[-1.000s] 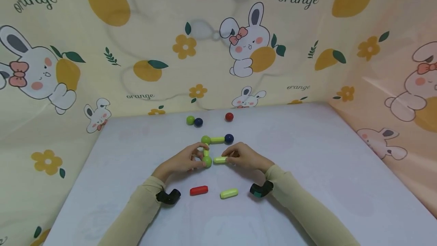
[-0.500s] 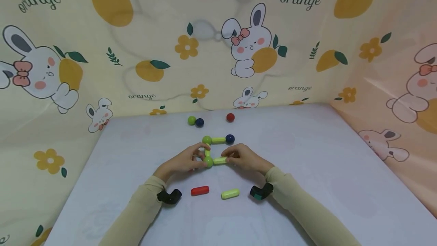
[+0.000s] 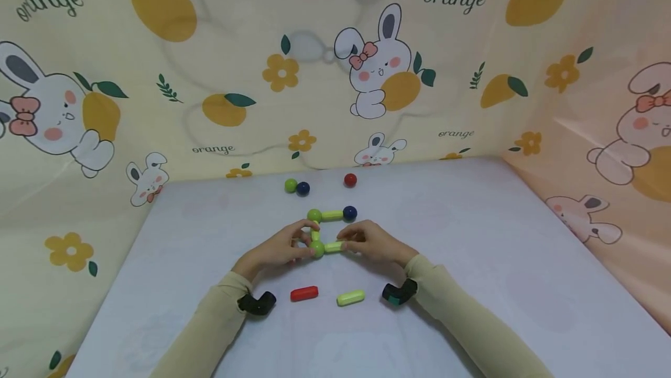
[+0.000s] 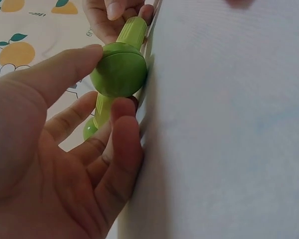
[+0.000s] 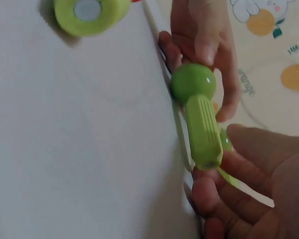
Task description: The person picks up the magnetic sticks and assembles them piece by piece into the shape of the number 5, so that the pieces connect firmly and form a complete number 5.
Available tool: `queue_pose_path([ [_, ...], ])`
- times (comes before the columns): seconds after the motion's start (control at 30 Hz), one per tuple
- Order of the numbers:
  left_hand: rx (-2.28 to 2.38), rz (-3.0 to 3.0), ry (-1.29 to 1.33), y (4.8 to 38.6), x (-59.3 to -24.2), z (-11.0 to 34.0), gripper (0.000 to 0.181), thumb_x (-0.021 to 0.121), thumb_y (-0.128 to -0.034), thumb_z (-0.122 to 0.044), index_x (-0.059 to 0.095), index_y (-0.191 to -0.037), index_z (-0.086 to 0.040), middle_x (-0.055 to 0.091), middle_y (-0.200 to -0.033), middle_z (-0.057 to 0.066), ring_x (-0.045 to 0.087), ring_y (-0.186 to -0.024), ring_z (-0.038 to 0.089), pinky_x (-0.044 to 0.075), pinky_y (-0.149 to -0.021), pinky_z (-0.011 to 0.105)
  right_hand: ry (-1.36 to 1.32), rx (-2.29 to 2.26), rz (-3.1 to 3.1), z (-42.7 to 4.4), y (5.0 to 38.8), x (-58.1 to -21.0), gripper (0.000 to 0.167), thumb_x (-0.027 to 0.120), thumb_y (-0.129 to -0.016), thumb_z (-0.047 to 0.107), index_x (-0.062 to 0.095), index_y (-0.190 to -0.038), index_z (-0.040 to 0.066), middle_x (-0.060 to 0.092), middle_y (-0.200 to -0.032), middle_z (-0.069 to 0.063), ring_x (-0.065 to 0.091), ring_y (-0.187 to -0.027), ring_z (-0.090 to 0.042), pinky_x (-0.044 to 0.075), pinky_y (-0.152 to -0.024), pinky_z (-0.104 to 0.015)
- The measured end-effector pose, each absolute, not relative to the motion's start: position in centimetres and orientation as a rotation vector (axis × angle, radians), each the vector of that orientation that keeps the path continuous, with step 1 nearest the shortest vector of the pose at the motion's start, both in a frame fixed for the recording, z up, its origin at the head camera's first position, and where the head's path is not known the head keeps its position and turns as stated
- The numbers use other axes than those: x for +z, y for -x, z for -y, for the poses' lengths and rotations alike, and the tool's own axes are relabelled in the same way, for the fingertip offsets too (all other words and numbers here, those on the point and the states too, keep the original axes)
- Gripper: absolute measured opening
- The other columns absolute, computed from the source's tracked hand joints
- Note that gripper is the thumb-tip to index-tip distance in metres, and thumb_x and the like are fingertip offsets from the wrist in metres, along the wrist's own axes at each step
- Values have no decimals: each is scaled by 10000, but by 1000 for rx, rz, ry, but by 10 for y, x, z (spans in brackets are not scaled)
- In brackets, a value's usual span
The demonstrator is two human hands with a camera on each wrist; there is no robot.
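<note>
My left hand point(image 3: 280, 246) holds the near green ball point(image 4: 118, 73) between thumb and fingers. From this ball a yellow-green rod point(image 3: 315, 235) runs back to a second green ball point(image 3: 314, 215). Another yellow-green rod point(image 3: 332, 215) leads right from there to a dark blue ball point(image 3: 349, 212). My right hand point(image 3: 374, 243) pinches a third yellow-green rod point(image 5: 203, 130) by its right part. Its left end touches the near green ball. Together the pieces lie on the table as a shape open to the right.
Closer to me lie a loose red rod point(image 3: 304, 293) and a loose yellow-green rod point(image 3: 350, 297). Along the back of the white table point(image 3: 445, 203) sit a green ball point(image 3: 290, 185), a dark blue ball point(image 3: 303, 189) and a red ball point(image 3: 350, 180). A printed cloth point(image 3: 241, 63) stands behind.
A second ago a small gap separated the right hand's rod from the near green ball. The right hand has moved slightly left, and the rod end now meets the ball.
</note>
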State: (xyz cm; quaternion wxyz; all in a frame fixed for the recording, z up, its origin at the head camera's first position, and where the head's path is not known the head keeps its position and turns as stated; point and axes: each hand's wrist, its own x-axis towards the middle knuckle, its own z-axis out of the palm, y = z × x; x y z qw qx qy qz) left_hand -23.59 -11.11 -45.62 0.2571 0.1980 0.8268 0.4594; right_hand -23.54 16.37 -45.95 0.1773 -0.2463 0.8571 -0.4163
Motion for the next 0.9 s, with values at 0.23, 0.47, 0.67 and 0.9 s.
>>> queue_pose_path([
  [0.23,1241,-2254,-506,237,-456,110,498,695,-957,-163,477,-1405,-168,633,-1096,90,522,-632,156,448,-580,257,602,-1325,-2297,-177,245,-462,318,569,-1042,239,650,-1302,74,704,-1199,-90,648,-949,-177,519,-844,-282],
  [0.47,1251,-2235,-498,237,-456,110,495,689,-959,-158,475,-1405,-167,625,-1096,91,522,-639,156,452,-590,262,677,-1387,-2290,-179,250,-460,328,553,-1049,209,632,-1297,10,699,-1148,-171,661,-878,-210,538,-779,-299],
  [0.67,1274,-2223,-518,238,-456,111,490,686,-957,-146,476,-1400,-162,621,-1082,90,522,-628,151,447,-575,265,664,-1589,-2351,-178,258,-451,306,562,-1042,185,647,-1257,-16,691,-1122,-262,655,-834,-217,536,-765,-308],
  [0.9,1287,-2214,-547,237,-458,112,476,675,-966,-137,475,-1398,-142,609,-1072,90,528,-611,143,445,-562,261,579,-1534,-2431,-186,275,-441,318,553,-1045,195,649,-1271,-6,695,-1130,-241,657,-837,-172,547,-781,-366],
])
